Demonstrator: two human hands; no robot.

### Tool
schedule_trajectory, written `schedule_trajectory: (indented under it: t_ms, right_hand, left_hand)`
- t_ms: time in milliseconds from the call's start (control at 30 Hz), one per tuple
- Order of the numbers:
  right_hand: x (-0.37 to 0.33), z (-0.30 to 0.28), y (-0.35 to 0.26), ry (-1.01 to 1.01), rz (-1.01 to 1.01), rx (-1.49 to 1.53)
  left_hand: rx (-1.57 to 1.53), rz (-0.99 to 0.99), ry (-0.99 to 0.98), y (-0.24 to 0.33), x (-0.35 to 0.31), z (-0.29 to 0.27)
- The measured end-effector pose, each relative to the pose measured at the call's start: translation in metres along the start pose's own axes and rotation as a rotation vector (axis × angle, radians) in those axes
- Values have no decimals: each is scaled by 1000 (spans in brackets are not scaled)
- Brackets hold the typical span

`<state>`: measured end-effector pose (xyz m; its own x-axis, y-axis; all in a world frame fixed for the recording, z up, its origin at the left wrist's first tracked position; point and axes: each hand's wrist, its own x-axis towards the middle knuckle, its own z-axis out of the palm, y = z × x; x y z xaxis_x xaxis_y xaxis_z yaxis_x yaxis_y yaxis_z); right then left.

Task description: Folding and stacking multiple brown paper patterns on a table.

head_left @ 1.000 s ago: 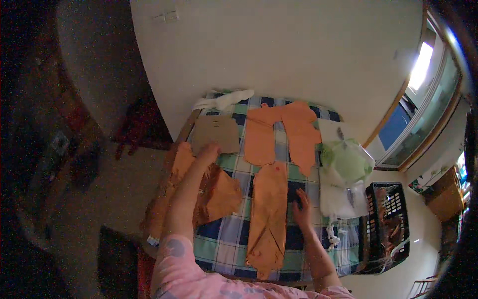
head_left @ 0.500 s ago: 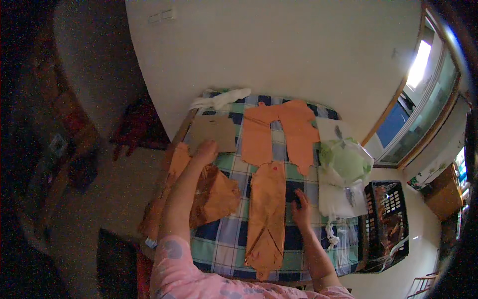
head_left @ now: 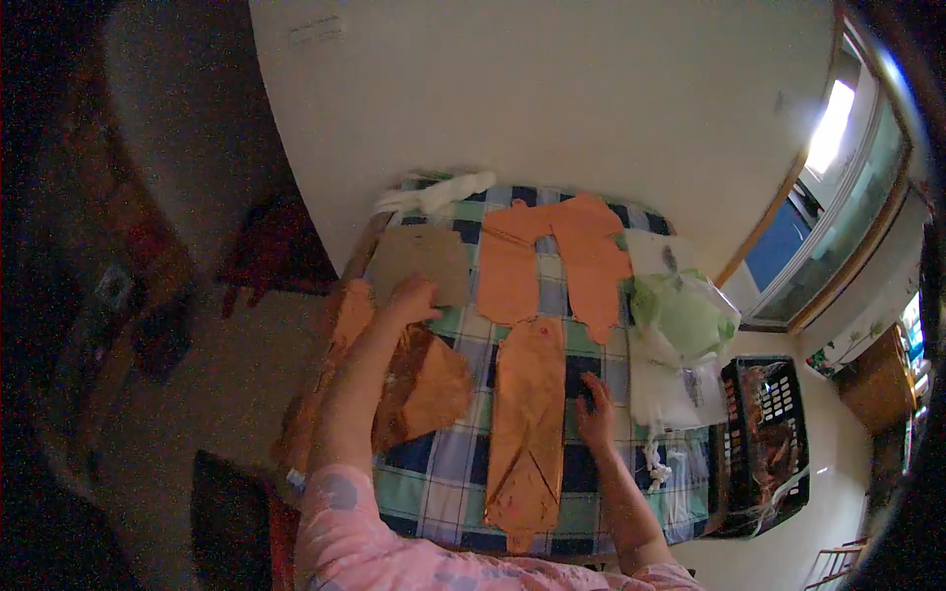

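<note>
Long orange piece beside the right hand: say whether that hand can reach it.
Likely yes: the right hand is just right of the long orange piece, with only checked cloth between them.

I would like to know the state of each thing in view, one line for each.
Cardboard: lying flat
Long orange piece: laid out, creased at near end
Left orange pile: uneven, creased
Far orange pieces: spread flat
White cloth: bunched
Plaid cloth: spread out
Basket: open-topped, things inside
Left hand: at cardboard's near edge, grip unclear
Right hand: open, over plaid cloth
</note>
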<state>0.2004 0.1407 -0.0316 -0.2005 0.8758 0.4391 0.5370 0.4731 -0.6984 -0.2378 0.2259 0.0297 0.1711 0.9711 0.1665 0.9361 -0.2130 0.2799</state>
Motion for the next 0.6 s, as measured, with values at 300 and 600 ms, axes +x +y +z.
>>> schedule_trajectory:
  t_ms: [300, 600]
  right_hand:
    - [-1, 21, -15, 21, 310, 525]
    - [1, 4, -44, -4, 429, 950]
  left_hand:
    - [-27, -432, 215, -29, 4, 8]
    - [277, 390, 547, 186, -107, -64]
